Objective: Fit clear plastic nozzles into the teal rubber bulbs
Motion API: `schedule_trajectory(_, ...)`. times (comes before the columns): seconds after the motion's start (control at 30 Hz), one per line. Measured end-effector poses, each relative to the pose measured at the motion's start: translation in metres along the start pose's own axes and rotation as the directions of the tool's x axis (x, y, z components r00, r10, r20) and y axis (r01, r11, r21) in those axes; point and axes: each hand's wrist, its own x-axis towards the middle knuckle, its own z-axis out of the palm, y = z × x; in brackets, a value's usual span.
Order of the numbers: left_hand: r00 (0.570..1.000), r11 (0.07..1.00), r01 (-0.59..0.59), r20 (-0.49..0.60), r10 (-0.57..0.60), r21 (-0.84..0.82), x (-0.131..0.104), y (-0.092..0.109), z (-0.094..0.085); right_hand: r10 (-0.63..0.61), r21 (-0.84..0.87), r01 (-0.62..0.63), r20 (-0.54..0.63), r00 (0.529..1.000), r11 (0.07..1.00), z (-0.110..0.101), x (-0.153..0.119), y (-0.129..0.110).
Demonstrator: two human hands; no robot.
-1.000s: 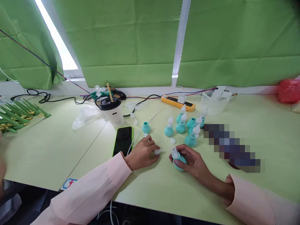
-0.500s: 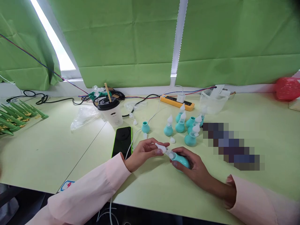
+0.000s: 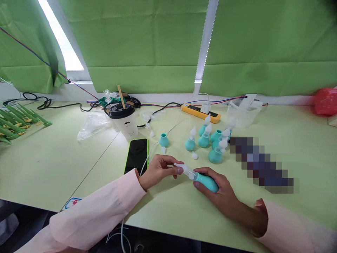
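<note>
My right hand (image 3: 219, 184) is wrapped round the teal bulb of a nasal aspirator (image 3: 207, 182), which lies tilted with its clear neck pointing up and left. At the neck's far end, my left hand (image 3: 160, 171) pinches a white, soft-looking nozzle tip (image 3: 180, 166) between thumb and fingers. The tip and the neck are in line and appear to touch. Beyond my hands stand several teal aspirators with white tips, among them one aspirator (image 3: 216, 154) nearest my right hand. A bare teal bulb (image 3: 163, 140) is upright near my left hand. A loose white tip (image 3: 194, 155) lies between.
A phone (image 3: 136, 156) with a green edge lies left of my left hand, a white cable (image 3: 145, 163) beside it. Behind it stands a lidded cup (image 3: 126, 124) with a straw. A yellow power strip (image 3: 197, 112), a clear plastic tub (image 3: 242, 114) and a red bag (image 3: 325, 102) are along the back.
The white tip, earlier at an angle to the clear neck, is now in line with it and closer. My right hand and the bulb have shifted slightly right.
</note>
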Motion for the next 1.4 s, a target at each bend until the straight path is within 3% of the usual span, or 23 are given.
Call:
schedule_trajectory(0.17,0.996,1.000,0.016,0.090,-0.017,0.003,0.001,0.003,-0.002,-0.125,-0.048,0.121,-0.109,0.986,0.992,0.004,-0.003,0.007)
schedule_trajectory(0.3,0.985,0.998,0.065,0.161,-0.063,-0.010,0.002,0.003,-0.006,-0.335,-0.205,0.298,-0.172,0.926,0.932,0.007,-0.005,0.013)
schedule_trajectory(0.47,0.969,0.995,0.094,0.231,-0.087,-0.022,0.003,0.003,-0.011,-0.485,-0.321,0.422,-0.147,0.862,0.848,0.006,-0.004,0.015)
schedule_trajectory(0.67,0.946,0.993,0.119,0.301,-0.119,0.019,0.005,-0.001,-0.013,-0.522,-0.352,0.459,-0.104,0.847,0.816,0.000,-0.004,0.013)
schedule_trajectory(0.8,0.927,0.988,0.152,0.343,-0.154,0.033,0.005,0.000,-0.012,-0.614,-0.394,0.539,-0.086,0.785,0.744,-0.004,-0.003,0.012)
schedule_trajectory(0.93,0.932,0.990,0.139,0.333,-0.142,0.031,0.003,0.001,-0.011,-0.675,-0.459,0.585,-0.046,0.736,0.669,-0.005,-0.001,0.012)
schedule_trajectory(1.17,0.969,0.992,0.124,0.210,-0.127,0.028,0.001,0.000,-0.005,-0.747,-0.542,0.629,0.005,0.665,0.557,-0.009,0.004,0.012)
schedule_trajectory(1.27,0.980,0.994,0.108,0.165,-0.111,0.026,0.001,-0.001,-0.003,-0.734,-0.521,0.627,0.002,0.679,0.579,-0.009,0.005,0.012)
schedule_trajectory(1.4,0.991,0.998,0.046,0.124,-0.053,0.053,0.000,-0.005,-0.003,-0.637,-0.458,0.542,-0.071,0.768,0.704,-0.005,0.003,0.014)
